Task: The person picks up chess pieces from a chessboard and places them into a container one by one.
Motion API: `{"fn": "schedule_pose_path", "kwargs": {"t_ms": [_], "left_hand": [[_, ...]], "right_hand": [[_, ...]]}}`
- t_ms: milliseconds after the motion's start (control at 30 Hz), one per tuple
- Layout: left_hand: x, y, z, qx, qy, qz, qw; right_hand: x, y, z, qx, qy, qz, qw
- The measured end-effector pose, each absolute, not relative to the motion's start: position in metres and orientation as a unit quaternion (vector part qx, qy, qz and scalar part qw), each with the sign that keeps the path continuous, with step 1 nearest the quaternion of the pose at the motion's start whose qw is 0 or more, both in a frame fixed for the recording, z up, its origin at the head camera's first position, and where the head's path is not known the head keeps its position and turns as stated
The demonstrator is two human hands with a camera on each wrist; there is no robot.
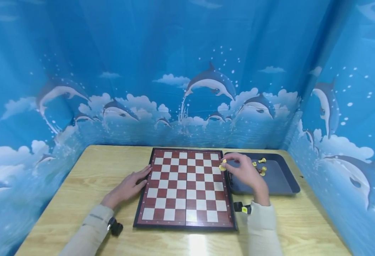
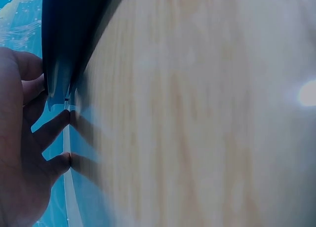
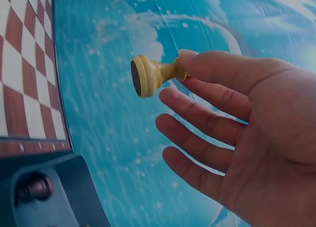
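Observation:
My right hand [image 1: 247, 173] pinches a pale yellow chess piece [image 3: 150, 76] by its narrow top, between thumb and index finger. The other fingers are spread loosely, and the dark round base points away from the palm. In the head view the piece overlaps the right border of the chessboard [image 1: 182, 195]. This red-and-white board lies flat and unfolded, with no pieces standing on it. At its left edge rests my left hand [image 1: 126, 187], fingers extended. The left wrist view shows those fingers beside the dark board edge [image 2: 61, 44], with two tips on the tabletop.
A dark grey tray [image 1: 281, 177] sits right of the board, partly covered by my right hand. Several yellow pieces [image 1: 262, 160] lie in it, and a dark piece [image 3: 37, 187] shows in the right wrist view. A dolphin-print curtain [image 1: 161, 89] surrounds the wooden table [image 1: 88, 177].

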State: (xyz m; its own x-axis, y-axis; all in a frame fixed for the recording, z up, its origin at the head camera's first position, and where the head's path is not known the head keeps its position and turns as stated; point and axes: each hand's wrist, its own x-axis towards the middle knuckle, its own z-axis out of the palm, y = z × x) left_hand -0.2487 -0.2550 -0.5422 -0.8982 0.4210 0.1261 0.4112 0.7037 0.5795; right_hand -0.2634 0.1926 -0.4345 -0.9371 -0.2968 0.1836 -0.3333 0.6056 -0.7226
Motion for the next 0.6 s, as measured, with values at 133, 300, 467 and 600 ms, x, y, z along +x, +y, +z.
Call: {"fn": "schedule_pose_path", "kwargs": {"t_ms": [133, 300, 467, 600], "left_hand": [[-0.249, -0.255, -0.544, 0.227, 0.923, 0.311, 0.004], [-0.249, -0.255, -0.544, 0.224, 0.922, 0.315, 0.003], [-0.250, -0.254, -0.543, 0.222, 0.923, 0.316, 0.006], [-0.249, -0.254, -0.543, 0.221, 0.923, 0.314, 0.008]], "right_hand": [[-0.263, 0.206, -0.434, 0.155, -0.900, 0.406, 0.030], [-0.264, 0.223, -0.436, 0.132, -0.900, 0.413, 0.038], [-0.263, 0.242, -0.440, 0.107, -0.902, 0.416, 0.050], [-0.259, 0.258, -0.444, 0.076, -0.907, 0.413, 0.041]]}}
